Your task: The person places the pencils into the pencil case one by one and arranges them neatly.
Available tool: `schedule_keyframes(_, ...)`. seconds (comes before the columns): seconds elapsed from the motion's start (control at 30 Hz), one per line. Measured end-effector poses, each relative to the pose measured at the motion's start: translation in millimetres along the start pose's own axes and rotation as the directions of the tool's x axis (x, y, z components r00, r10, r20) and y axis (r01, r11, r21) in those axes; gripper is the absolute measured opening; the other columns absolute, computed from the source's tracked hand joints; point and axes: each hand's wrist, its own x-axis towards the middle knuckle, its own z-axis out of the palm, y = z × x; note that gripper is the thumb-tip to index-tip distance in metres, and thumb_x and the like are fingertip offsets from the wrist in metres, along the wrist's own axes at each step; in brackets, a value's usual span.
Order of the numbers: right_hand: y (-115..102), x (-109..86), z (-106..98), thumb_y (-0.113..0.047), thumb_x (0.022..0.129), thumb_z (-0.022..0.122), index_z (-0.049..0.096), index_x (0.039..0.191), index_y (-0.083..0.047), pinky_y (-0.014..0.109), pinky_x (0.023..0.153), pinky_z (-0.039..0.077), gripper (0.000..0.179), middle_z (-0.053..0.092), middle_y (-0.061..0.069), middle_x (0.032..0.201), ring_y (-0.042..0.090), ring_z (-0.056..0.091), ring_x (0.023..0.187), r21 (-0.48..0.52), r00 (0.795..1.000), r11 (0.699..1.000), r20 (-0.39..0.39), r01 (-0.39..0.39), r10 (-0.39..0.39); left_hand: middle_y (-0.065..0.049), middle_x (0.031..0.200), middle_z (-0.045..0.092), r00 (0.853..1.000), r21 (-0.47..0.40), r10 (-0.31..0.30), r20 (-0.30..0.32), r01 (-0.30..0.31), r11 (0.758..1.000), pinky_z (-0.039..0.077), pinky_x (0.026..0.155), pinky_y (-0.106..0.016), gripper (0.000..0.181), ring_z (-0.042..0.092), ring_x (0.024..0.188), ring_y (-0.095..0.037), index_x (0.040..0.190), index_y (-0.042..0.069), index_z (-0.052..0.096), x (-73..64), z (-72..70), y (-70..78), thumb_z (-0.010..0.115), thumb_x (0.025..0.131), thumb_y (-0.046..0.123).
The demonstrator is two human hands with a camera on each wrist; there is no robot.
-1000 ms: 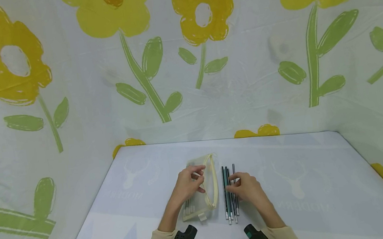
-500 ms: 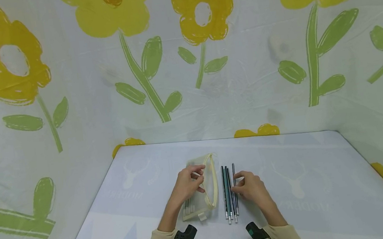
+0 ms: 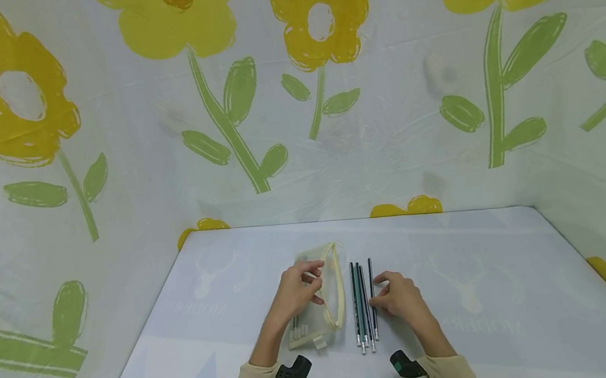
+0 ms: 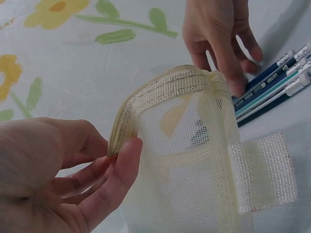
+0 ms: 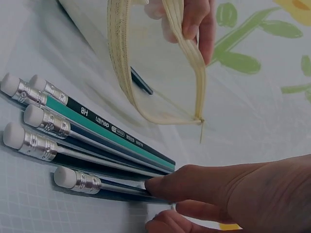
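At nine o'clock from the pencils, the bag is pinched by the left hand; at three, one pencil is touched by the right hand, grip unclear.

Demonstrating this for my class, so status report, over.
Left grip pinching the open pouch. Right grip touching rightmost pencil. Other pencils between that one and pouch.

Right fingers at the rightmost pencil
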Motion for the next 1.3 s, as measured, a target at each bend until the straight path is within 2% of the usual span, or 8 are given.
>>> schedule_keyframes(0.1, 0.2, 0.0, 0.4, -0.012, 0.078, 0.077, 0.062, 0.122, 0.001, 0.022, 0.049, 0.047, 0.048, 0.066, 0.003, 0.072, 0.013, 0.057, 0.057, -0.022, 1.000, 1.000, -0.010, 0.002, -0.002, -0.035, 0.109, 0.055, 1.000, -0.004, 0.002, 0.000, -0.002, 1.000, 0.061, 0.061, -0.059, 0.037, 0.062, 0.094, -0.052, 0.128, -0.009, 0.058, -2.6, -0.3, 7.5, 0.049, 0.092, -0.010)
schedule_keyframes(0.17, 0.6, -0.1, 0.1, -0.009, 0.077, 0.075, 0.062, 0.122, 0.003, 0.022, 0.049, 0.046, 0.049, 0.066, 0.003, 0.072, 0.013, 0.057, 0.057, -0.041, 1.000, 0.999, -0.026, 0.007, -0.008, -0.035, 0.109, 0.055, 1.000, 0.000, 0.003, -0.003, -0.003, 1.000, 0.061, 0.061, -0.057, 0.037, 0.062, 0.095, -0.052, 0.128, -0.009, 0.058, -3.6, -0.5, 9.7, 0.049, 0.092, -0.010)
schedule_keyframes(0.37, 1.8, -0.6, -2.0, -0.008, 0.078, 0.074, 0.061, 0.123, 0.006, 0.023, 0.049, 0.046, 0.049, 0.064, 0.005, 0.075, 0.015, 0.056, 0.060, -0.073, 0.999, 0.997, -0.053, 0.008, -0.012, -0.027, 0.109, 0.058, 1.000, -0.001, 0.009, 0.003, -0.009, 1.000, 0.065, 0.057, -0.043, 0.038, 0.065, 0.095, -0.044, 0.130, -0.004, 0.059, 1.1, -1.3, -3.6, 0.053, 0.093, -0.004)
schedule_keyframes(0.6, 1.8, -0.8, -0.5, -0.009, 0.079, 0.076, 0.061, 0.124, 0.004, 0.023, 0.049, 0.048, 0.050, 0.063, 0.007, 0.074, 0.016, 0.056, 0.061, -0.064, 0.998, 0.998, -0.062, -0.008, 0.004, -0.034, 0.108, 0.056, 1.000, -0.006, 0.013, 0.011, -0.013, 1.000, 0.062, 0.063, -0.056, 0.036, 0.064, 0.090, -0.042, 0.127, -0.010, 0.059, -12.0, -6.3, 33.7, 0.050, 0.092, -0.009)
schedule_keyframes(0.87, 1.8, -1.7, 0.5, -0.008, 0.081, 0.075, 0.059, 0.125, 0.004, 0.024, 0.049, 0.052, 0.049, 0.064, 0.007, 0.073, 0.014, 0.058, 0.056, -0.041, 0.999, 0.999, -0.047, -0.020, 0.018, -0.033, 0.107, 0.056, 1.000, -0.014, 0.010, 0.016, -0.009, 1.000, 0.062, 0.064, -0.056, 0.036, 0.061, 0.095, -0.051, 0.127, -0.010, 0.059, -14.4, -6.6, 35.2, 0.050, 0.092, -0.009)
schedule_keyframes(1.0, 1.2, -2.0, 0.5, -0.008, 0.081, 0.075, 0.059, 0.126, 0.004, 0.024, 0.048, 0.051, 0.049, 0.064, 0.007, 0.072, 0.014, 0.058, 0.055, -0.046, 0.999, 0.999, -0.046, -0.016, 0.014, -0.033, 0.108, 0.055, 1.000, -0.012, 0.000, 0.017, 0.000, 1.000, 0.062, 0.063, -0.056, 0.036, 0.061, 0.095, -0.051, 0.127, -0.010, 0.059, -11.3, -4.6, 29.1, 0.051, 0.092, -0.010)
schedule_keyframes(1.1, 1.1, -1.9, 0.5, -0.008, 0.081, 0.075, 0.059, 0.126, 0.004, 0.024, 0.048, 0.051, 0.049, 0.064, 0.006, 0.071, 0.014, 0.058, 0.055, -0.050, 0.999, 0.999, -0.047, -0.014, 0.012, -0.033, 0.108, 0.055, 1.000, -0.012, -0.005, 0.011, 0.006, 1.000, 0.062, 0.061, -0.055, 0.036, 0.062, 0.094, -0.051, 0.128, -0.009, 0.059, -5.8, -1.4, 16.2, 0.051, 0.092, -0.009)
schedule_keyframes(1.3, 2.8, -0.6, 0.8, -0.007, 0.081, 0.073, 0.059, 0.126, 0.004, 0.024, 0.048, 0.051, 0.048, 0.065, 0.006, 0.072, 0.013, 0.058, 0.055, -0.053, 0.999, 0.999, -0.047, -0.012, 0.009, -0.026, 0.110, 0.058, 1.000, 0.004, 0.006, 0.007, -0.006, 1.000, 0.065, 0.056, -0.039, 0.038, 0.065, 0.094, -0.044, 0.131, -0.005, 0.059, 2.7, 1.4, -8.2, 0.053, 0.093, -0.004)
